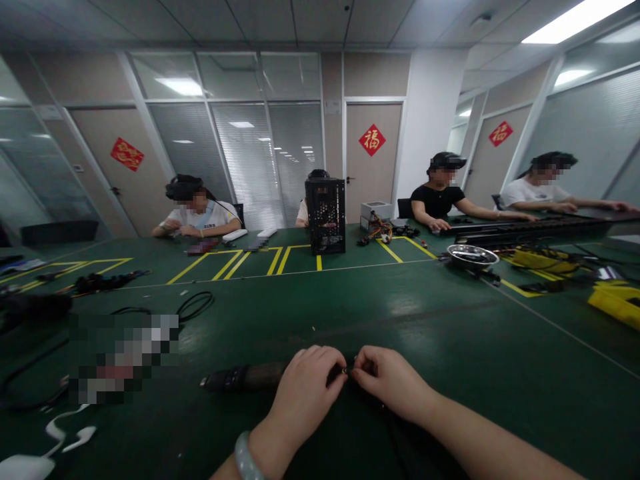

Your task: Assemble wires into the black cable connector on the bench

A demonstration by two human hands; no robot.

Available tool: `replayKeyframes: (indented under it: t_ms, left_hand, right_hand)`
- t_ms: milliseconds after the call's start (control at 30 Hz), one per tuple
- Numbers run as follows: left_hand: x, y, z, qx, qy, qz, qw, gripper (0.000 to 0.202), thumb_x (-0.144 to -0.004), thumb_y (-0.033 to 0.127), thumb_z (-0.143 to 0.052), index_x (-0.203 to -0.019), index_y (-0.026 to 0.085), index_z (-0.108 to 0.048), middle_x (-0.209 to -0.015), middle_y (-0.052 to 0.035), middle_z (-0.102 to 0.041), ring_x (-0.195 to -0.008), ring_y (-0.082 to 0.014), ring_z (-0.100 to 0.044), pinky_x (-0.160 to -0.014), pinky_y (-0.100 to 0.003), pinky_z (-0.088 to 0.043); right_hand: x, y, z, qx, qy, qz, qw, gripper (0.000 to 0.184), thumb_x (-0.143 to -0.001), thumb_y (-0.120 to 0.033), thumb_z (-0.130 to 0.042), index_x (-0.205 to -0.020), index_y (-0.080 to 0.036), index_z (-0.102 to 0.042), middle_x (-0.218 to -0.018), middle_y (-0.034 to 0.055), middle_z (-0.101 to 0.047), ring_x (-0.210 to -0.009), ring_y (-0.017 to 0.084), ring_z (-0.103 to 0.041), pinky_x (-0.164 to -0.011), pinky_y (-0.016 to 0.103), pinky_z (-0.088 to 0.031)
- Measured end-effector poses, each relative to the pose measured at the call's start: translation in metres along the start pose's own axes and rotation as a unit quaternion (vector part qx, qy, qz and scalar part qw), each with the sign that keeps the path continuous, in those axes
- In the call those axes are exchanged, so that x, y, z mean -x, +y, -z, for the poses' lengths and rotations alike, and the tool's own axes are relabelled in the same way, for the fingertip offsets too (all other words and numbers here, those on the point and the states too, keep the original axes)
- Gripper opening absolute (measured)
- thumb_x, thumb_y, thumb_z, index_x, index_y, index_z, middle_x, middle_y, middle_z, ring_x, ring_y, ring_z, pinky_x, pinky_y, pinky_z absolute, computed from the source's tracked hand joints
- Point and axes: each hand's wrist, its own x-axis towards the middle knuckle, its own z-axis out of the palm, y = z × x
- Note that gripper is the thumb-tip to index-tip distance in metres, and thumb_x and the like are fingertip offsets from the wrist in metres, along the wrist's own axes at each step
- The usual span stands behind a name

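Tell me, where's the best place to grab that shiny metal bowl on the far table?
Probably pinch the metal bowl's near rim from above, thumb inside, fingers underneath. It's shallow with a thin lip, so the rim offers an easy edge, and that hold stays clear of the dark parts inside.

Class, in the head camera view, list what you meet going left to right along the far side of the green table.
Seated person in white → black mesh computer case → small metal box → seated person in black → far seated person in white
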Motion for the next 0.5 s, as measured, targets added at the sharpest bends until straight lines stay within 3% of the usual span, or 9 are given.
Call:
replayKeyframes:
  t_ms: [300,500]
  left_hand:
    - [0.0005,0.0000,-0.0008,-0.005,-0.005,-0.023,1.000,0.014,-0.082,0.015,-0.060,-0.091,0.026,-0.060,-0.098,0.0018,-0.064,-0.092,-0.0203,-0.055,-0.082,-0.034,-0.039]
    - [0.0003,0.0010,0.0010,-0.004,0.000,-0.005,1.000,0.007,-0.084,0.021,-0.062,-0.090,0.023,-0.060,-0.094,0.0003,-0.063,-0.089,-0.0208,-0.056,-0.080,-0.035,-0.040]
  right_hand:
    - [-0.0006,0.0045,-0.0036,-0.002,0.007,0.001,1.000,0.011,-0.087,-0.026,-0.057,-0.083,-0.019,-0.064,-0.072,-0.0017,-0.067,-0.063,0.012,-0.060,-0.056,0.019,-0.039]
    - [-0.0006,0.0041,-0.0028,0.002,0.008,-0.006,1.000,0.011,-0.086,-0.026,-0.058,-0.082,-0.018,-0.064,-0.073,-0.0007,-0.068,-0.065,0.013,-0.061,-0.055,0.019,-0.038]
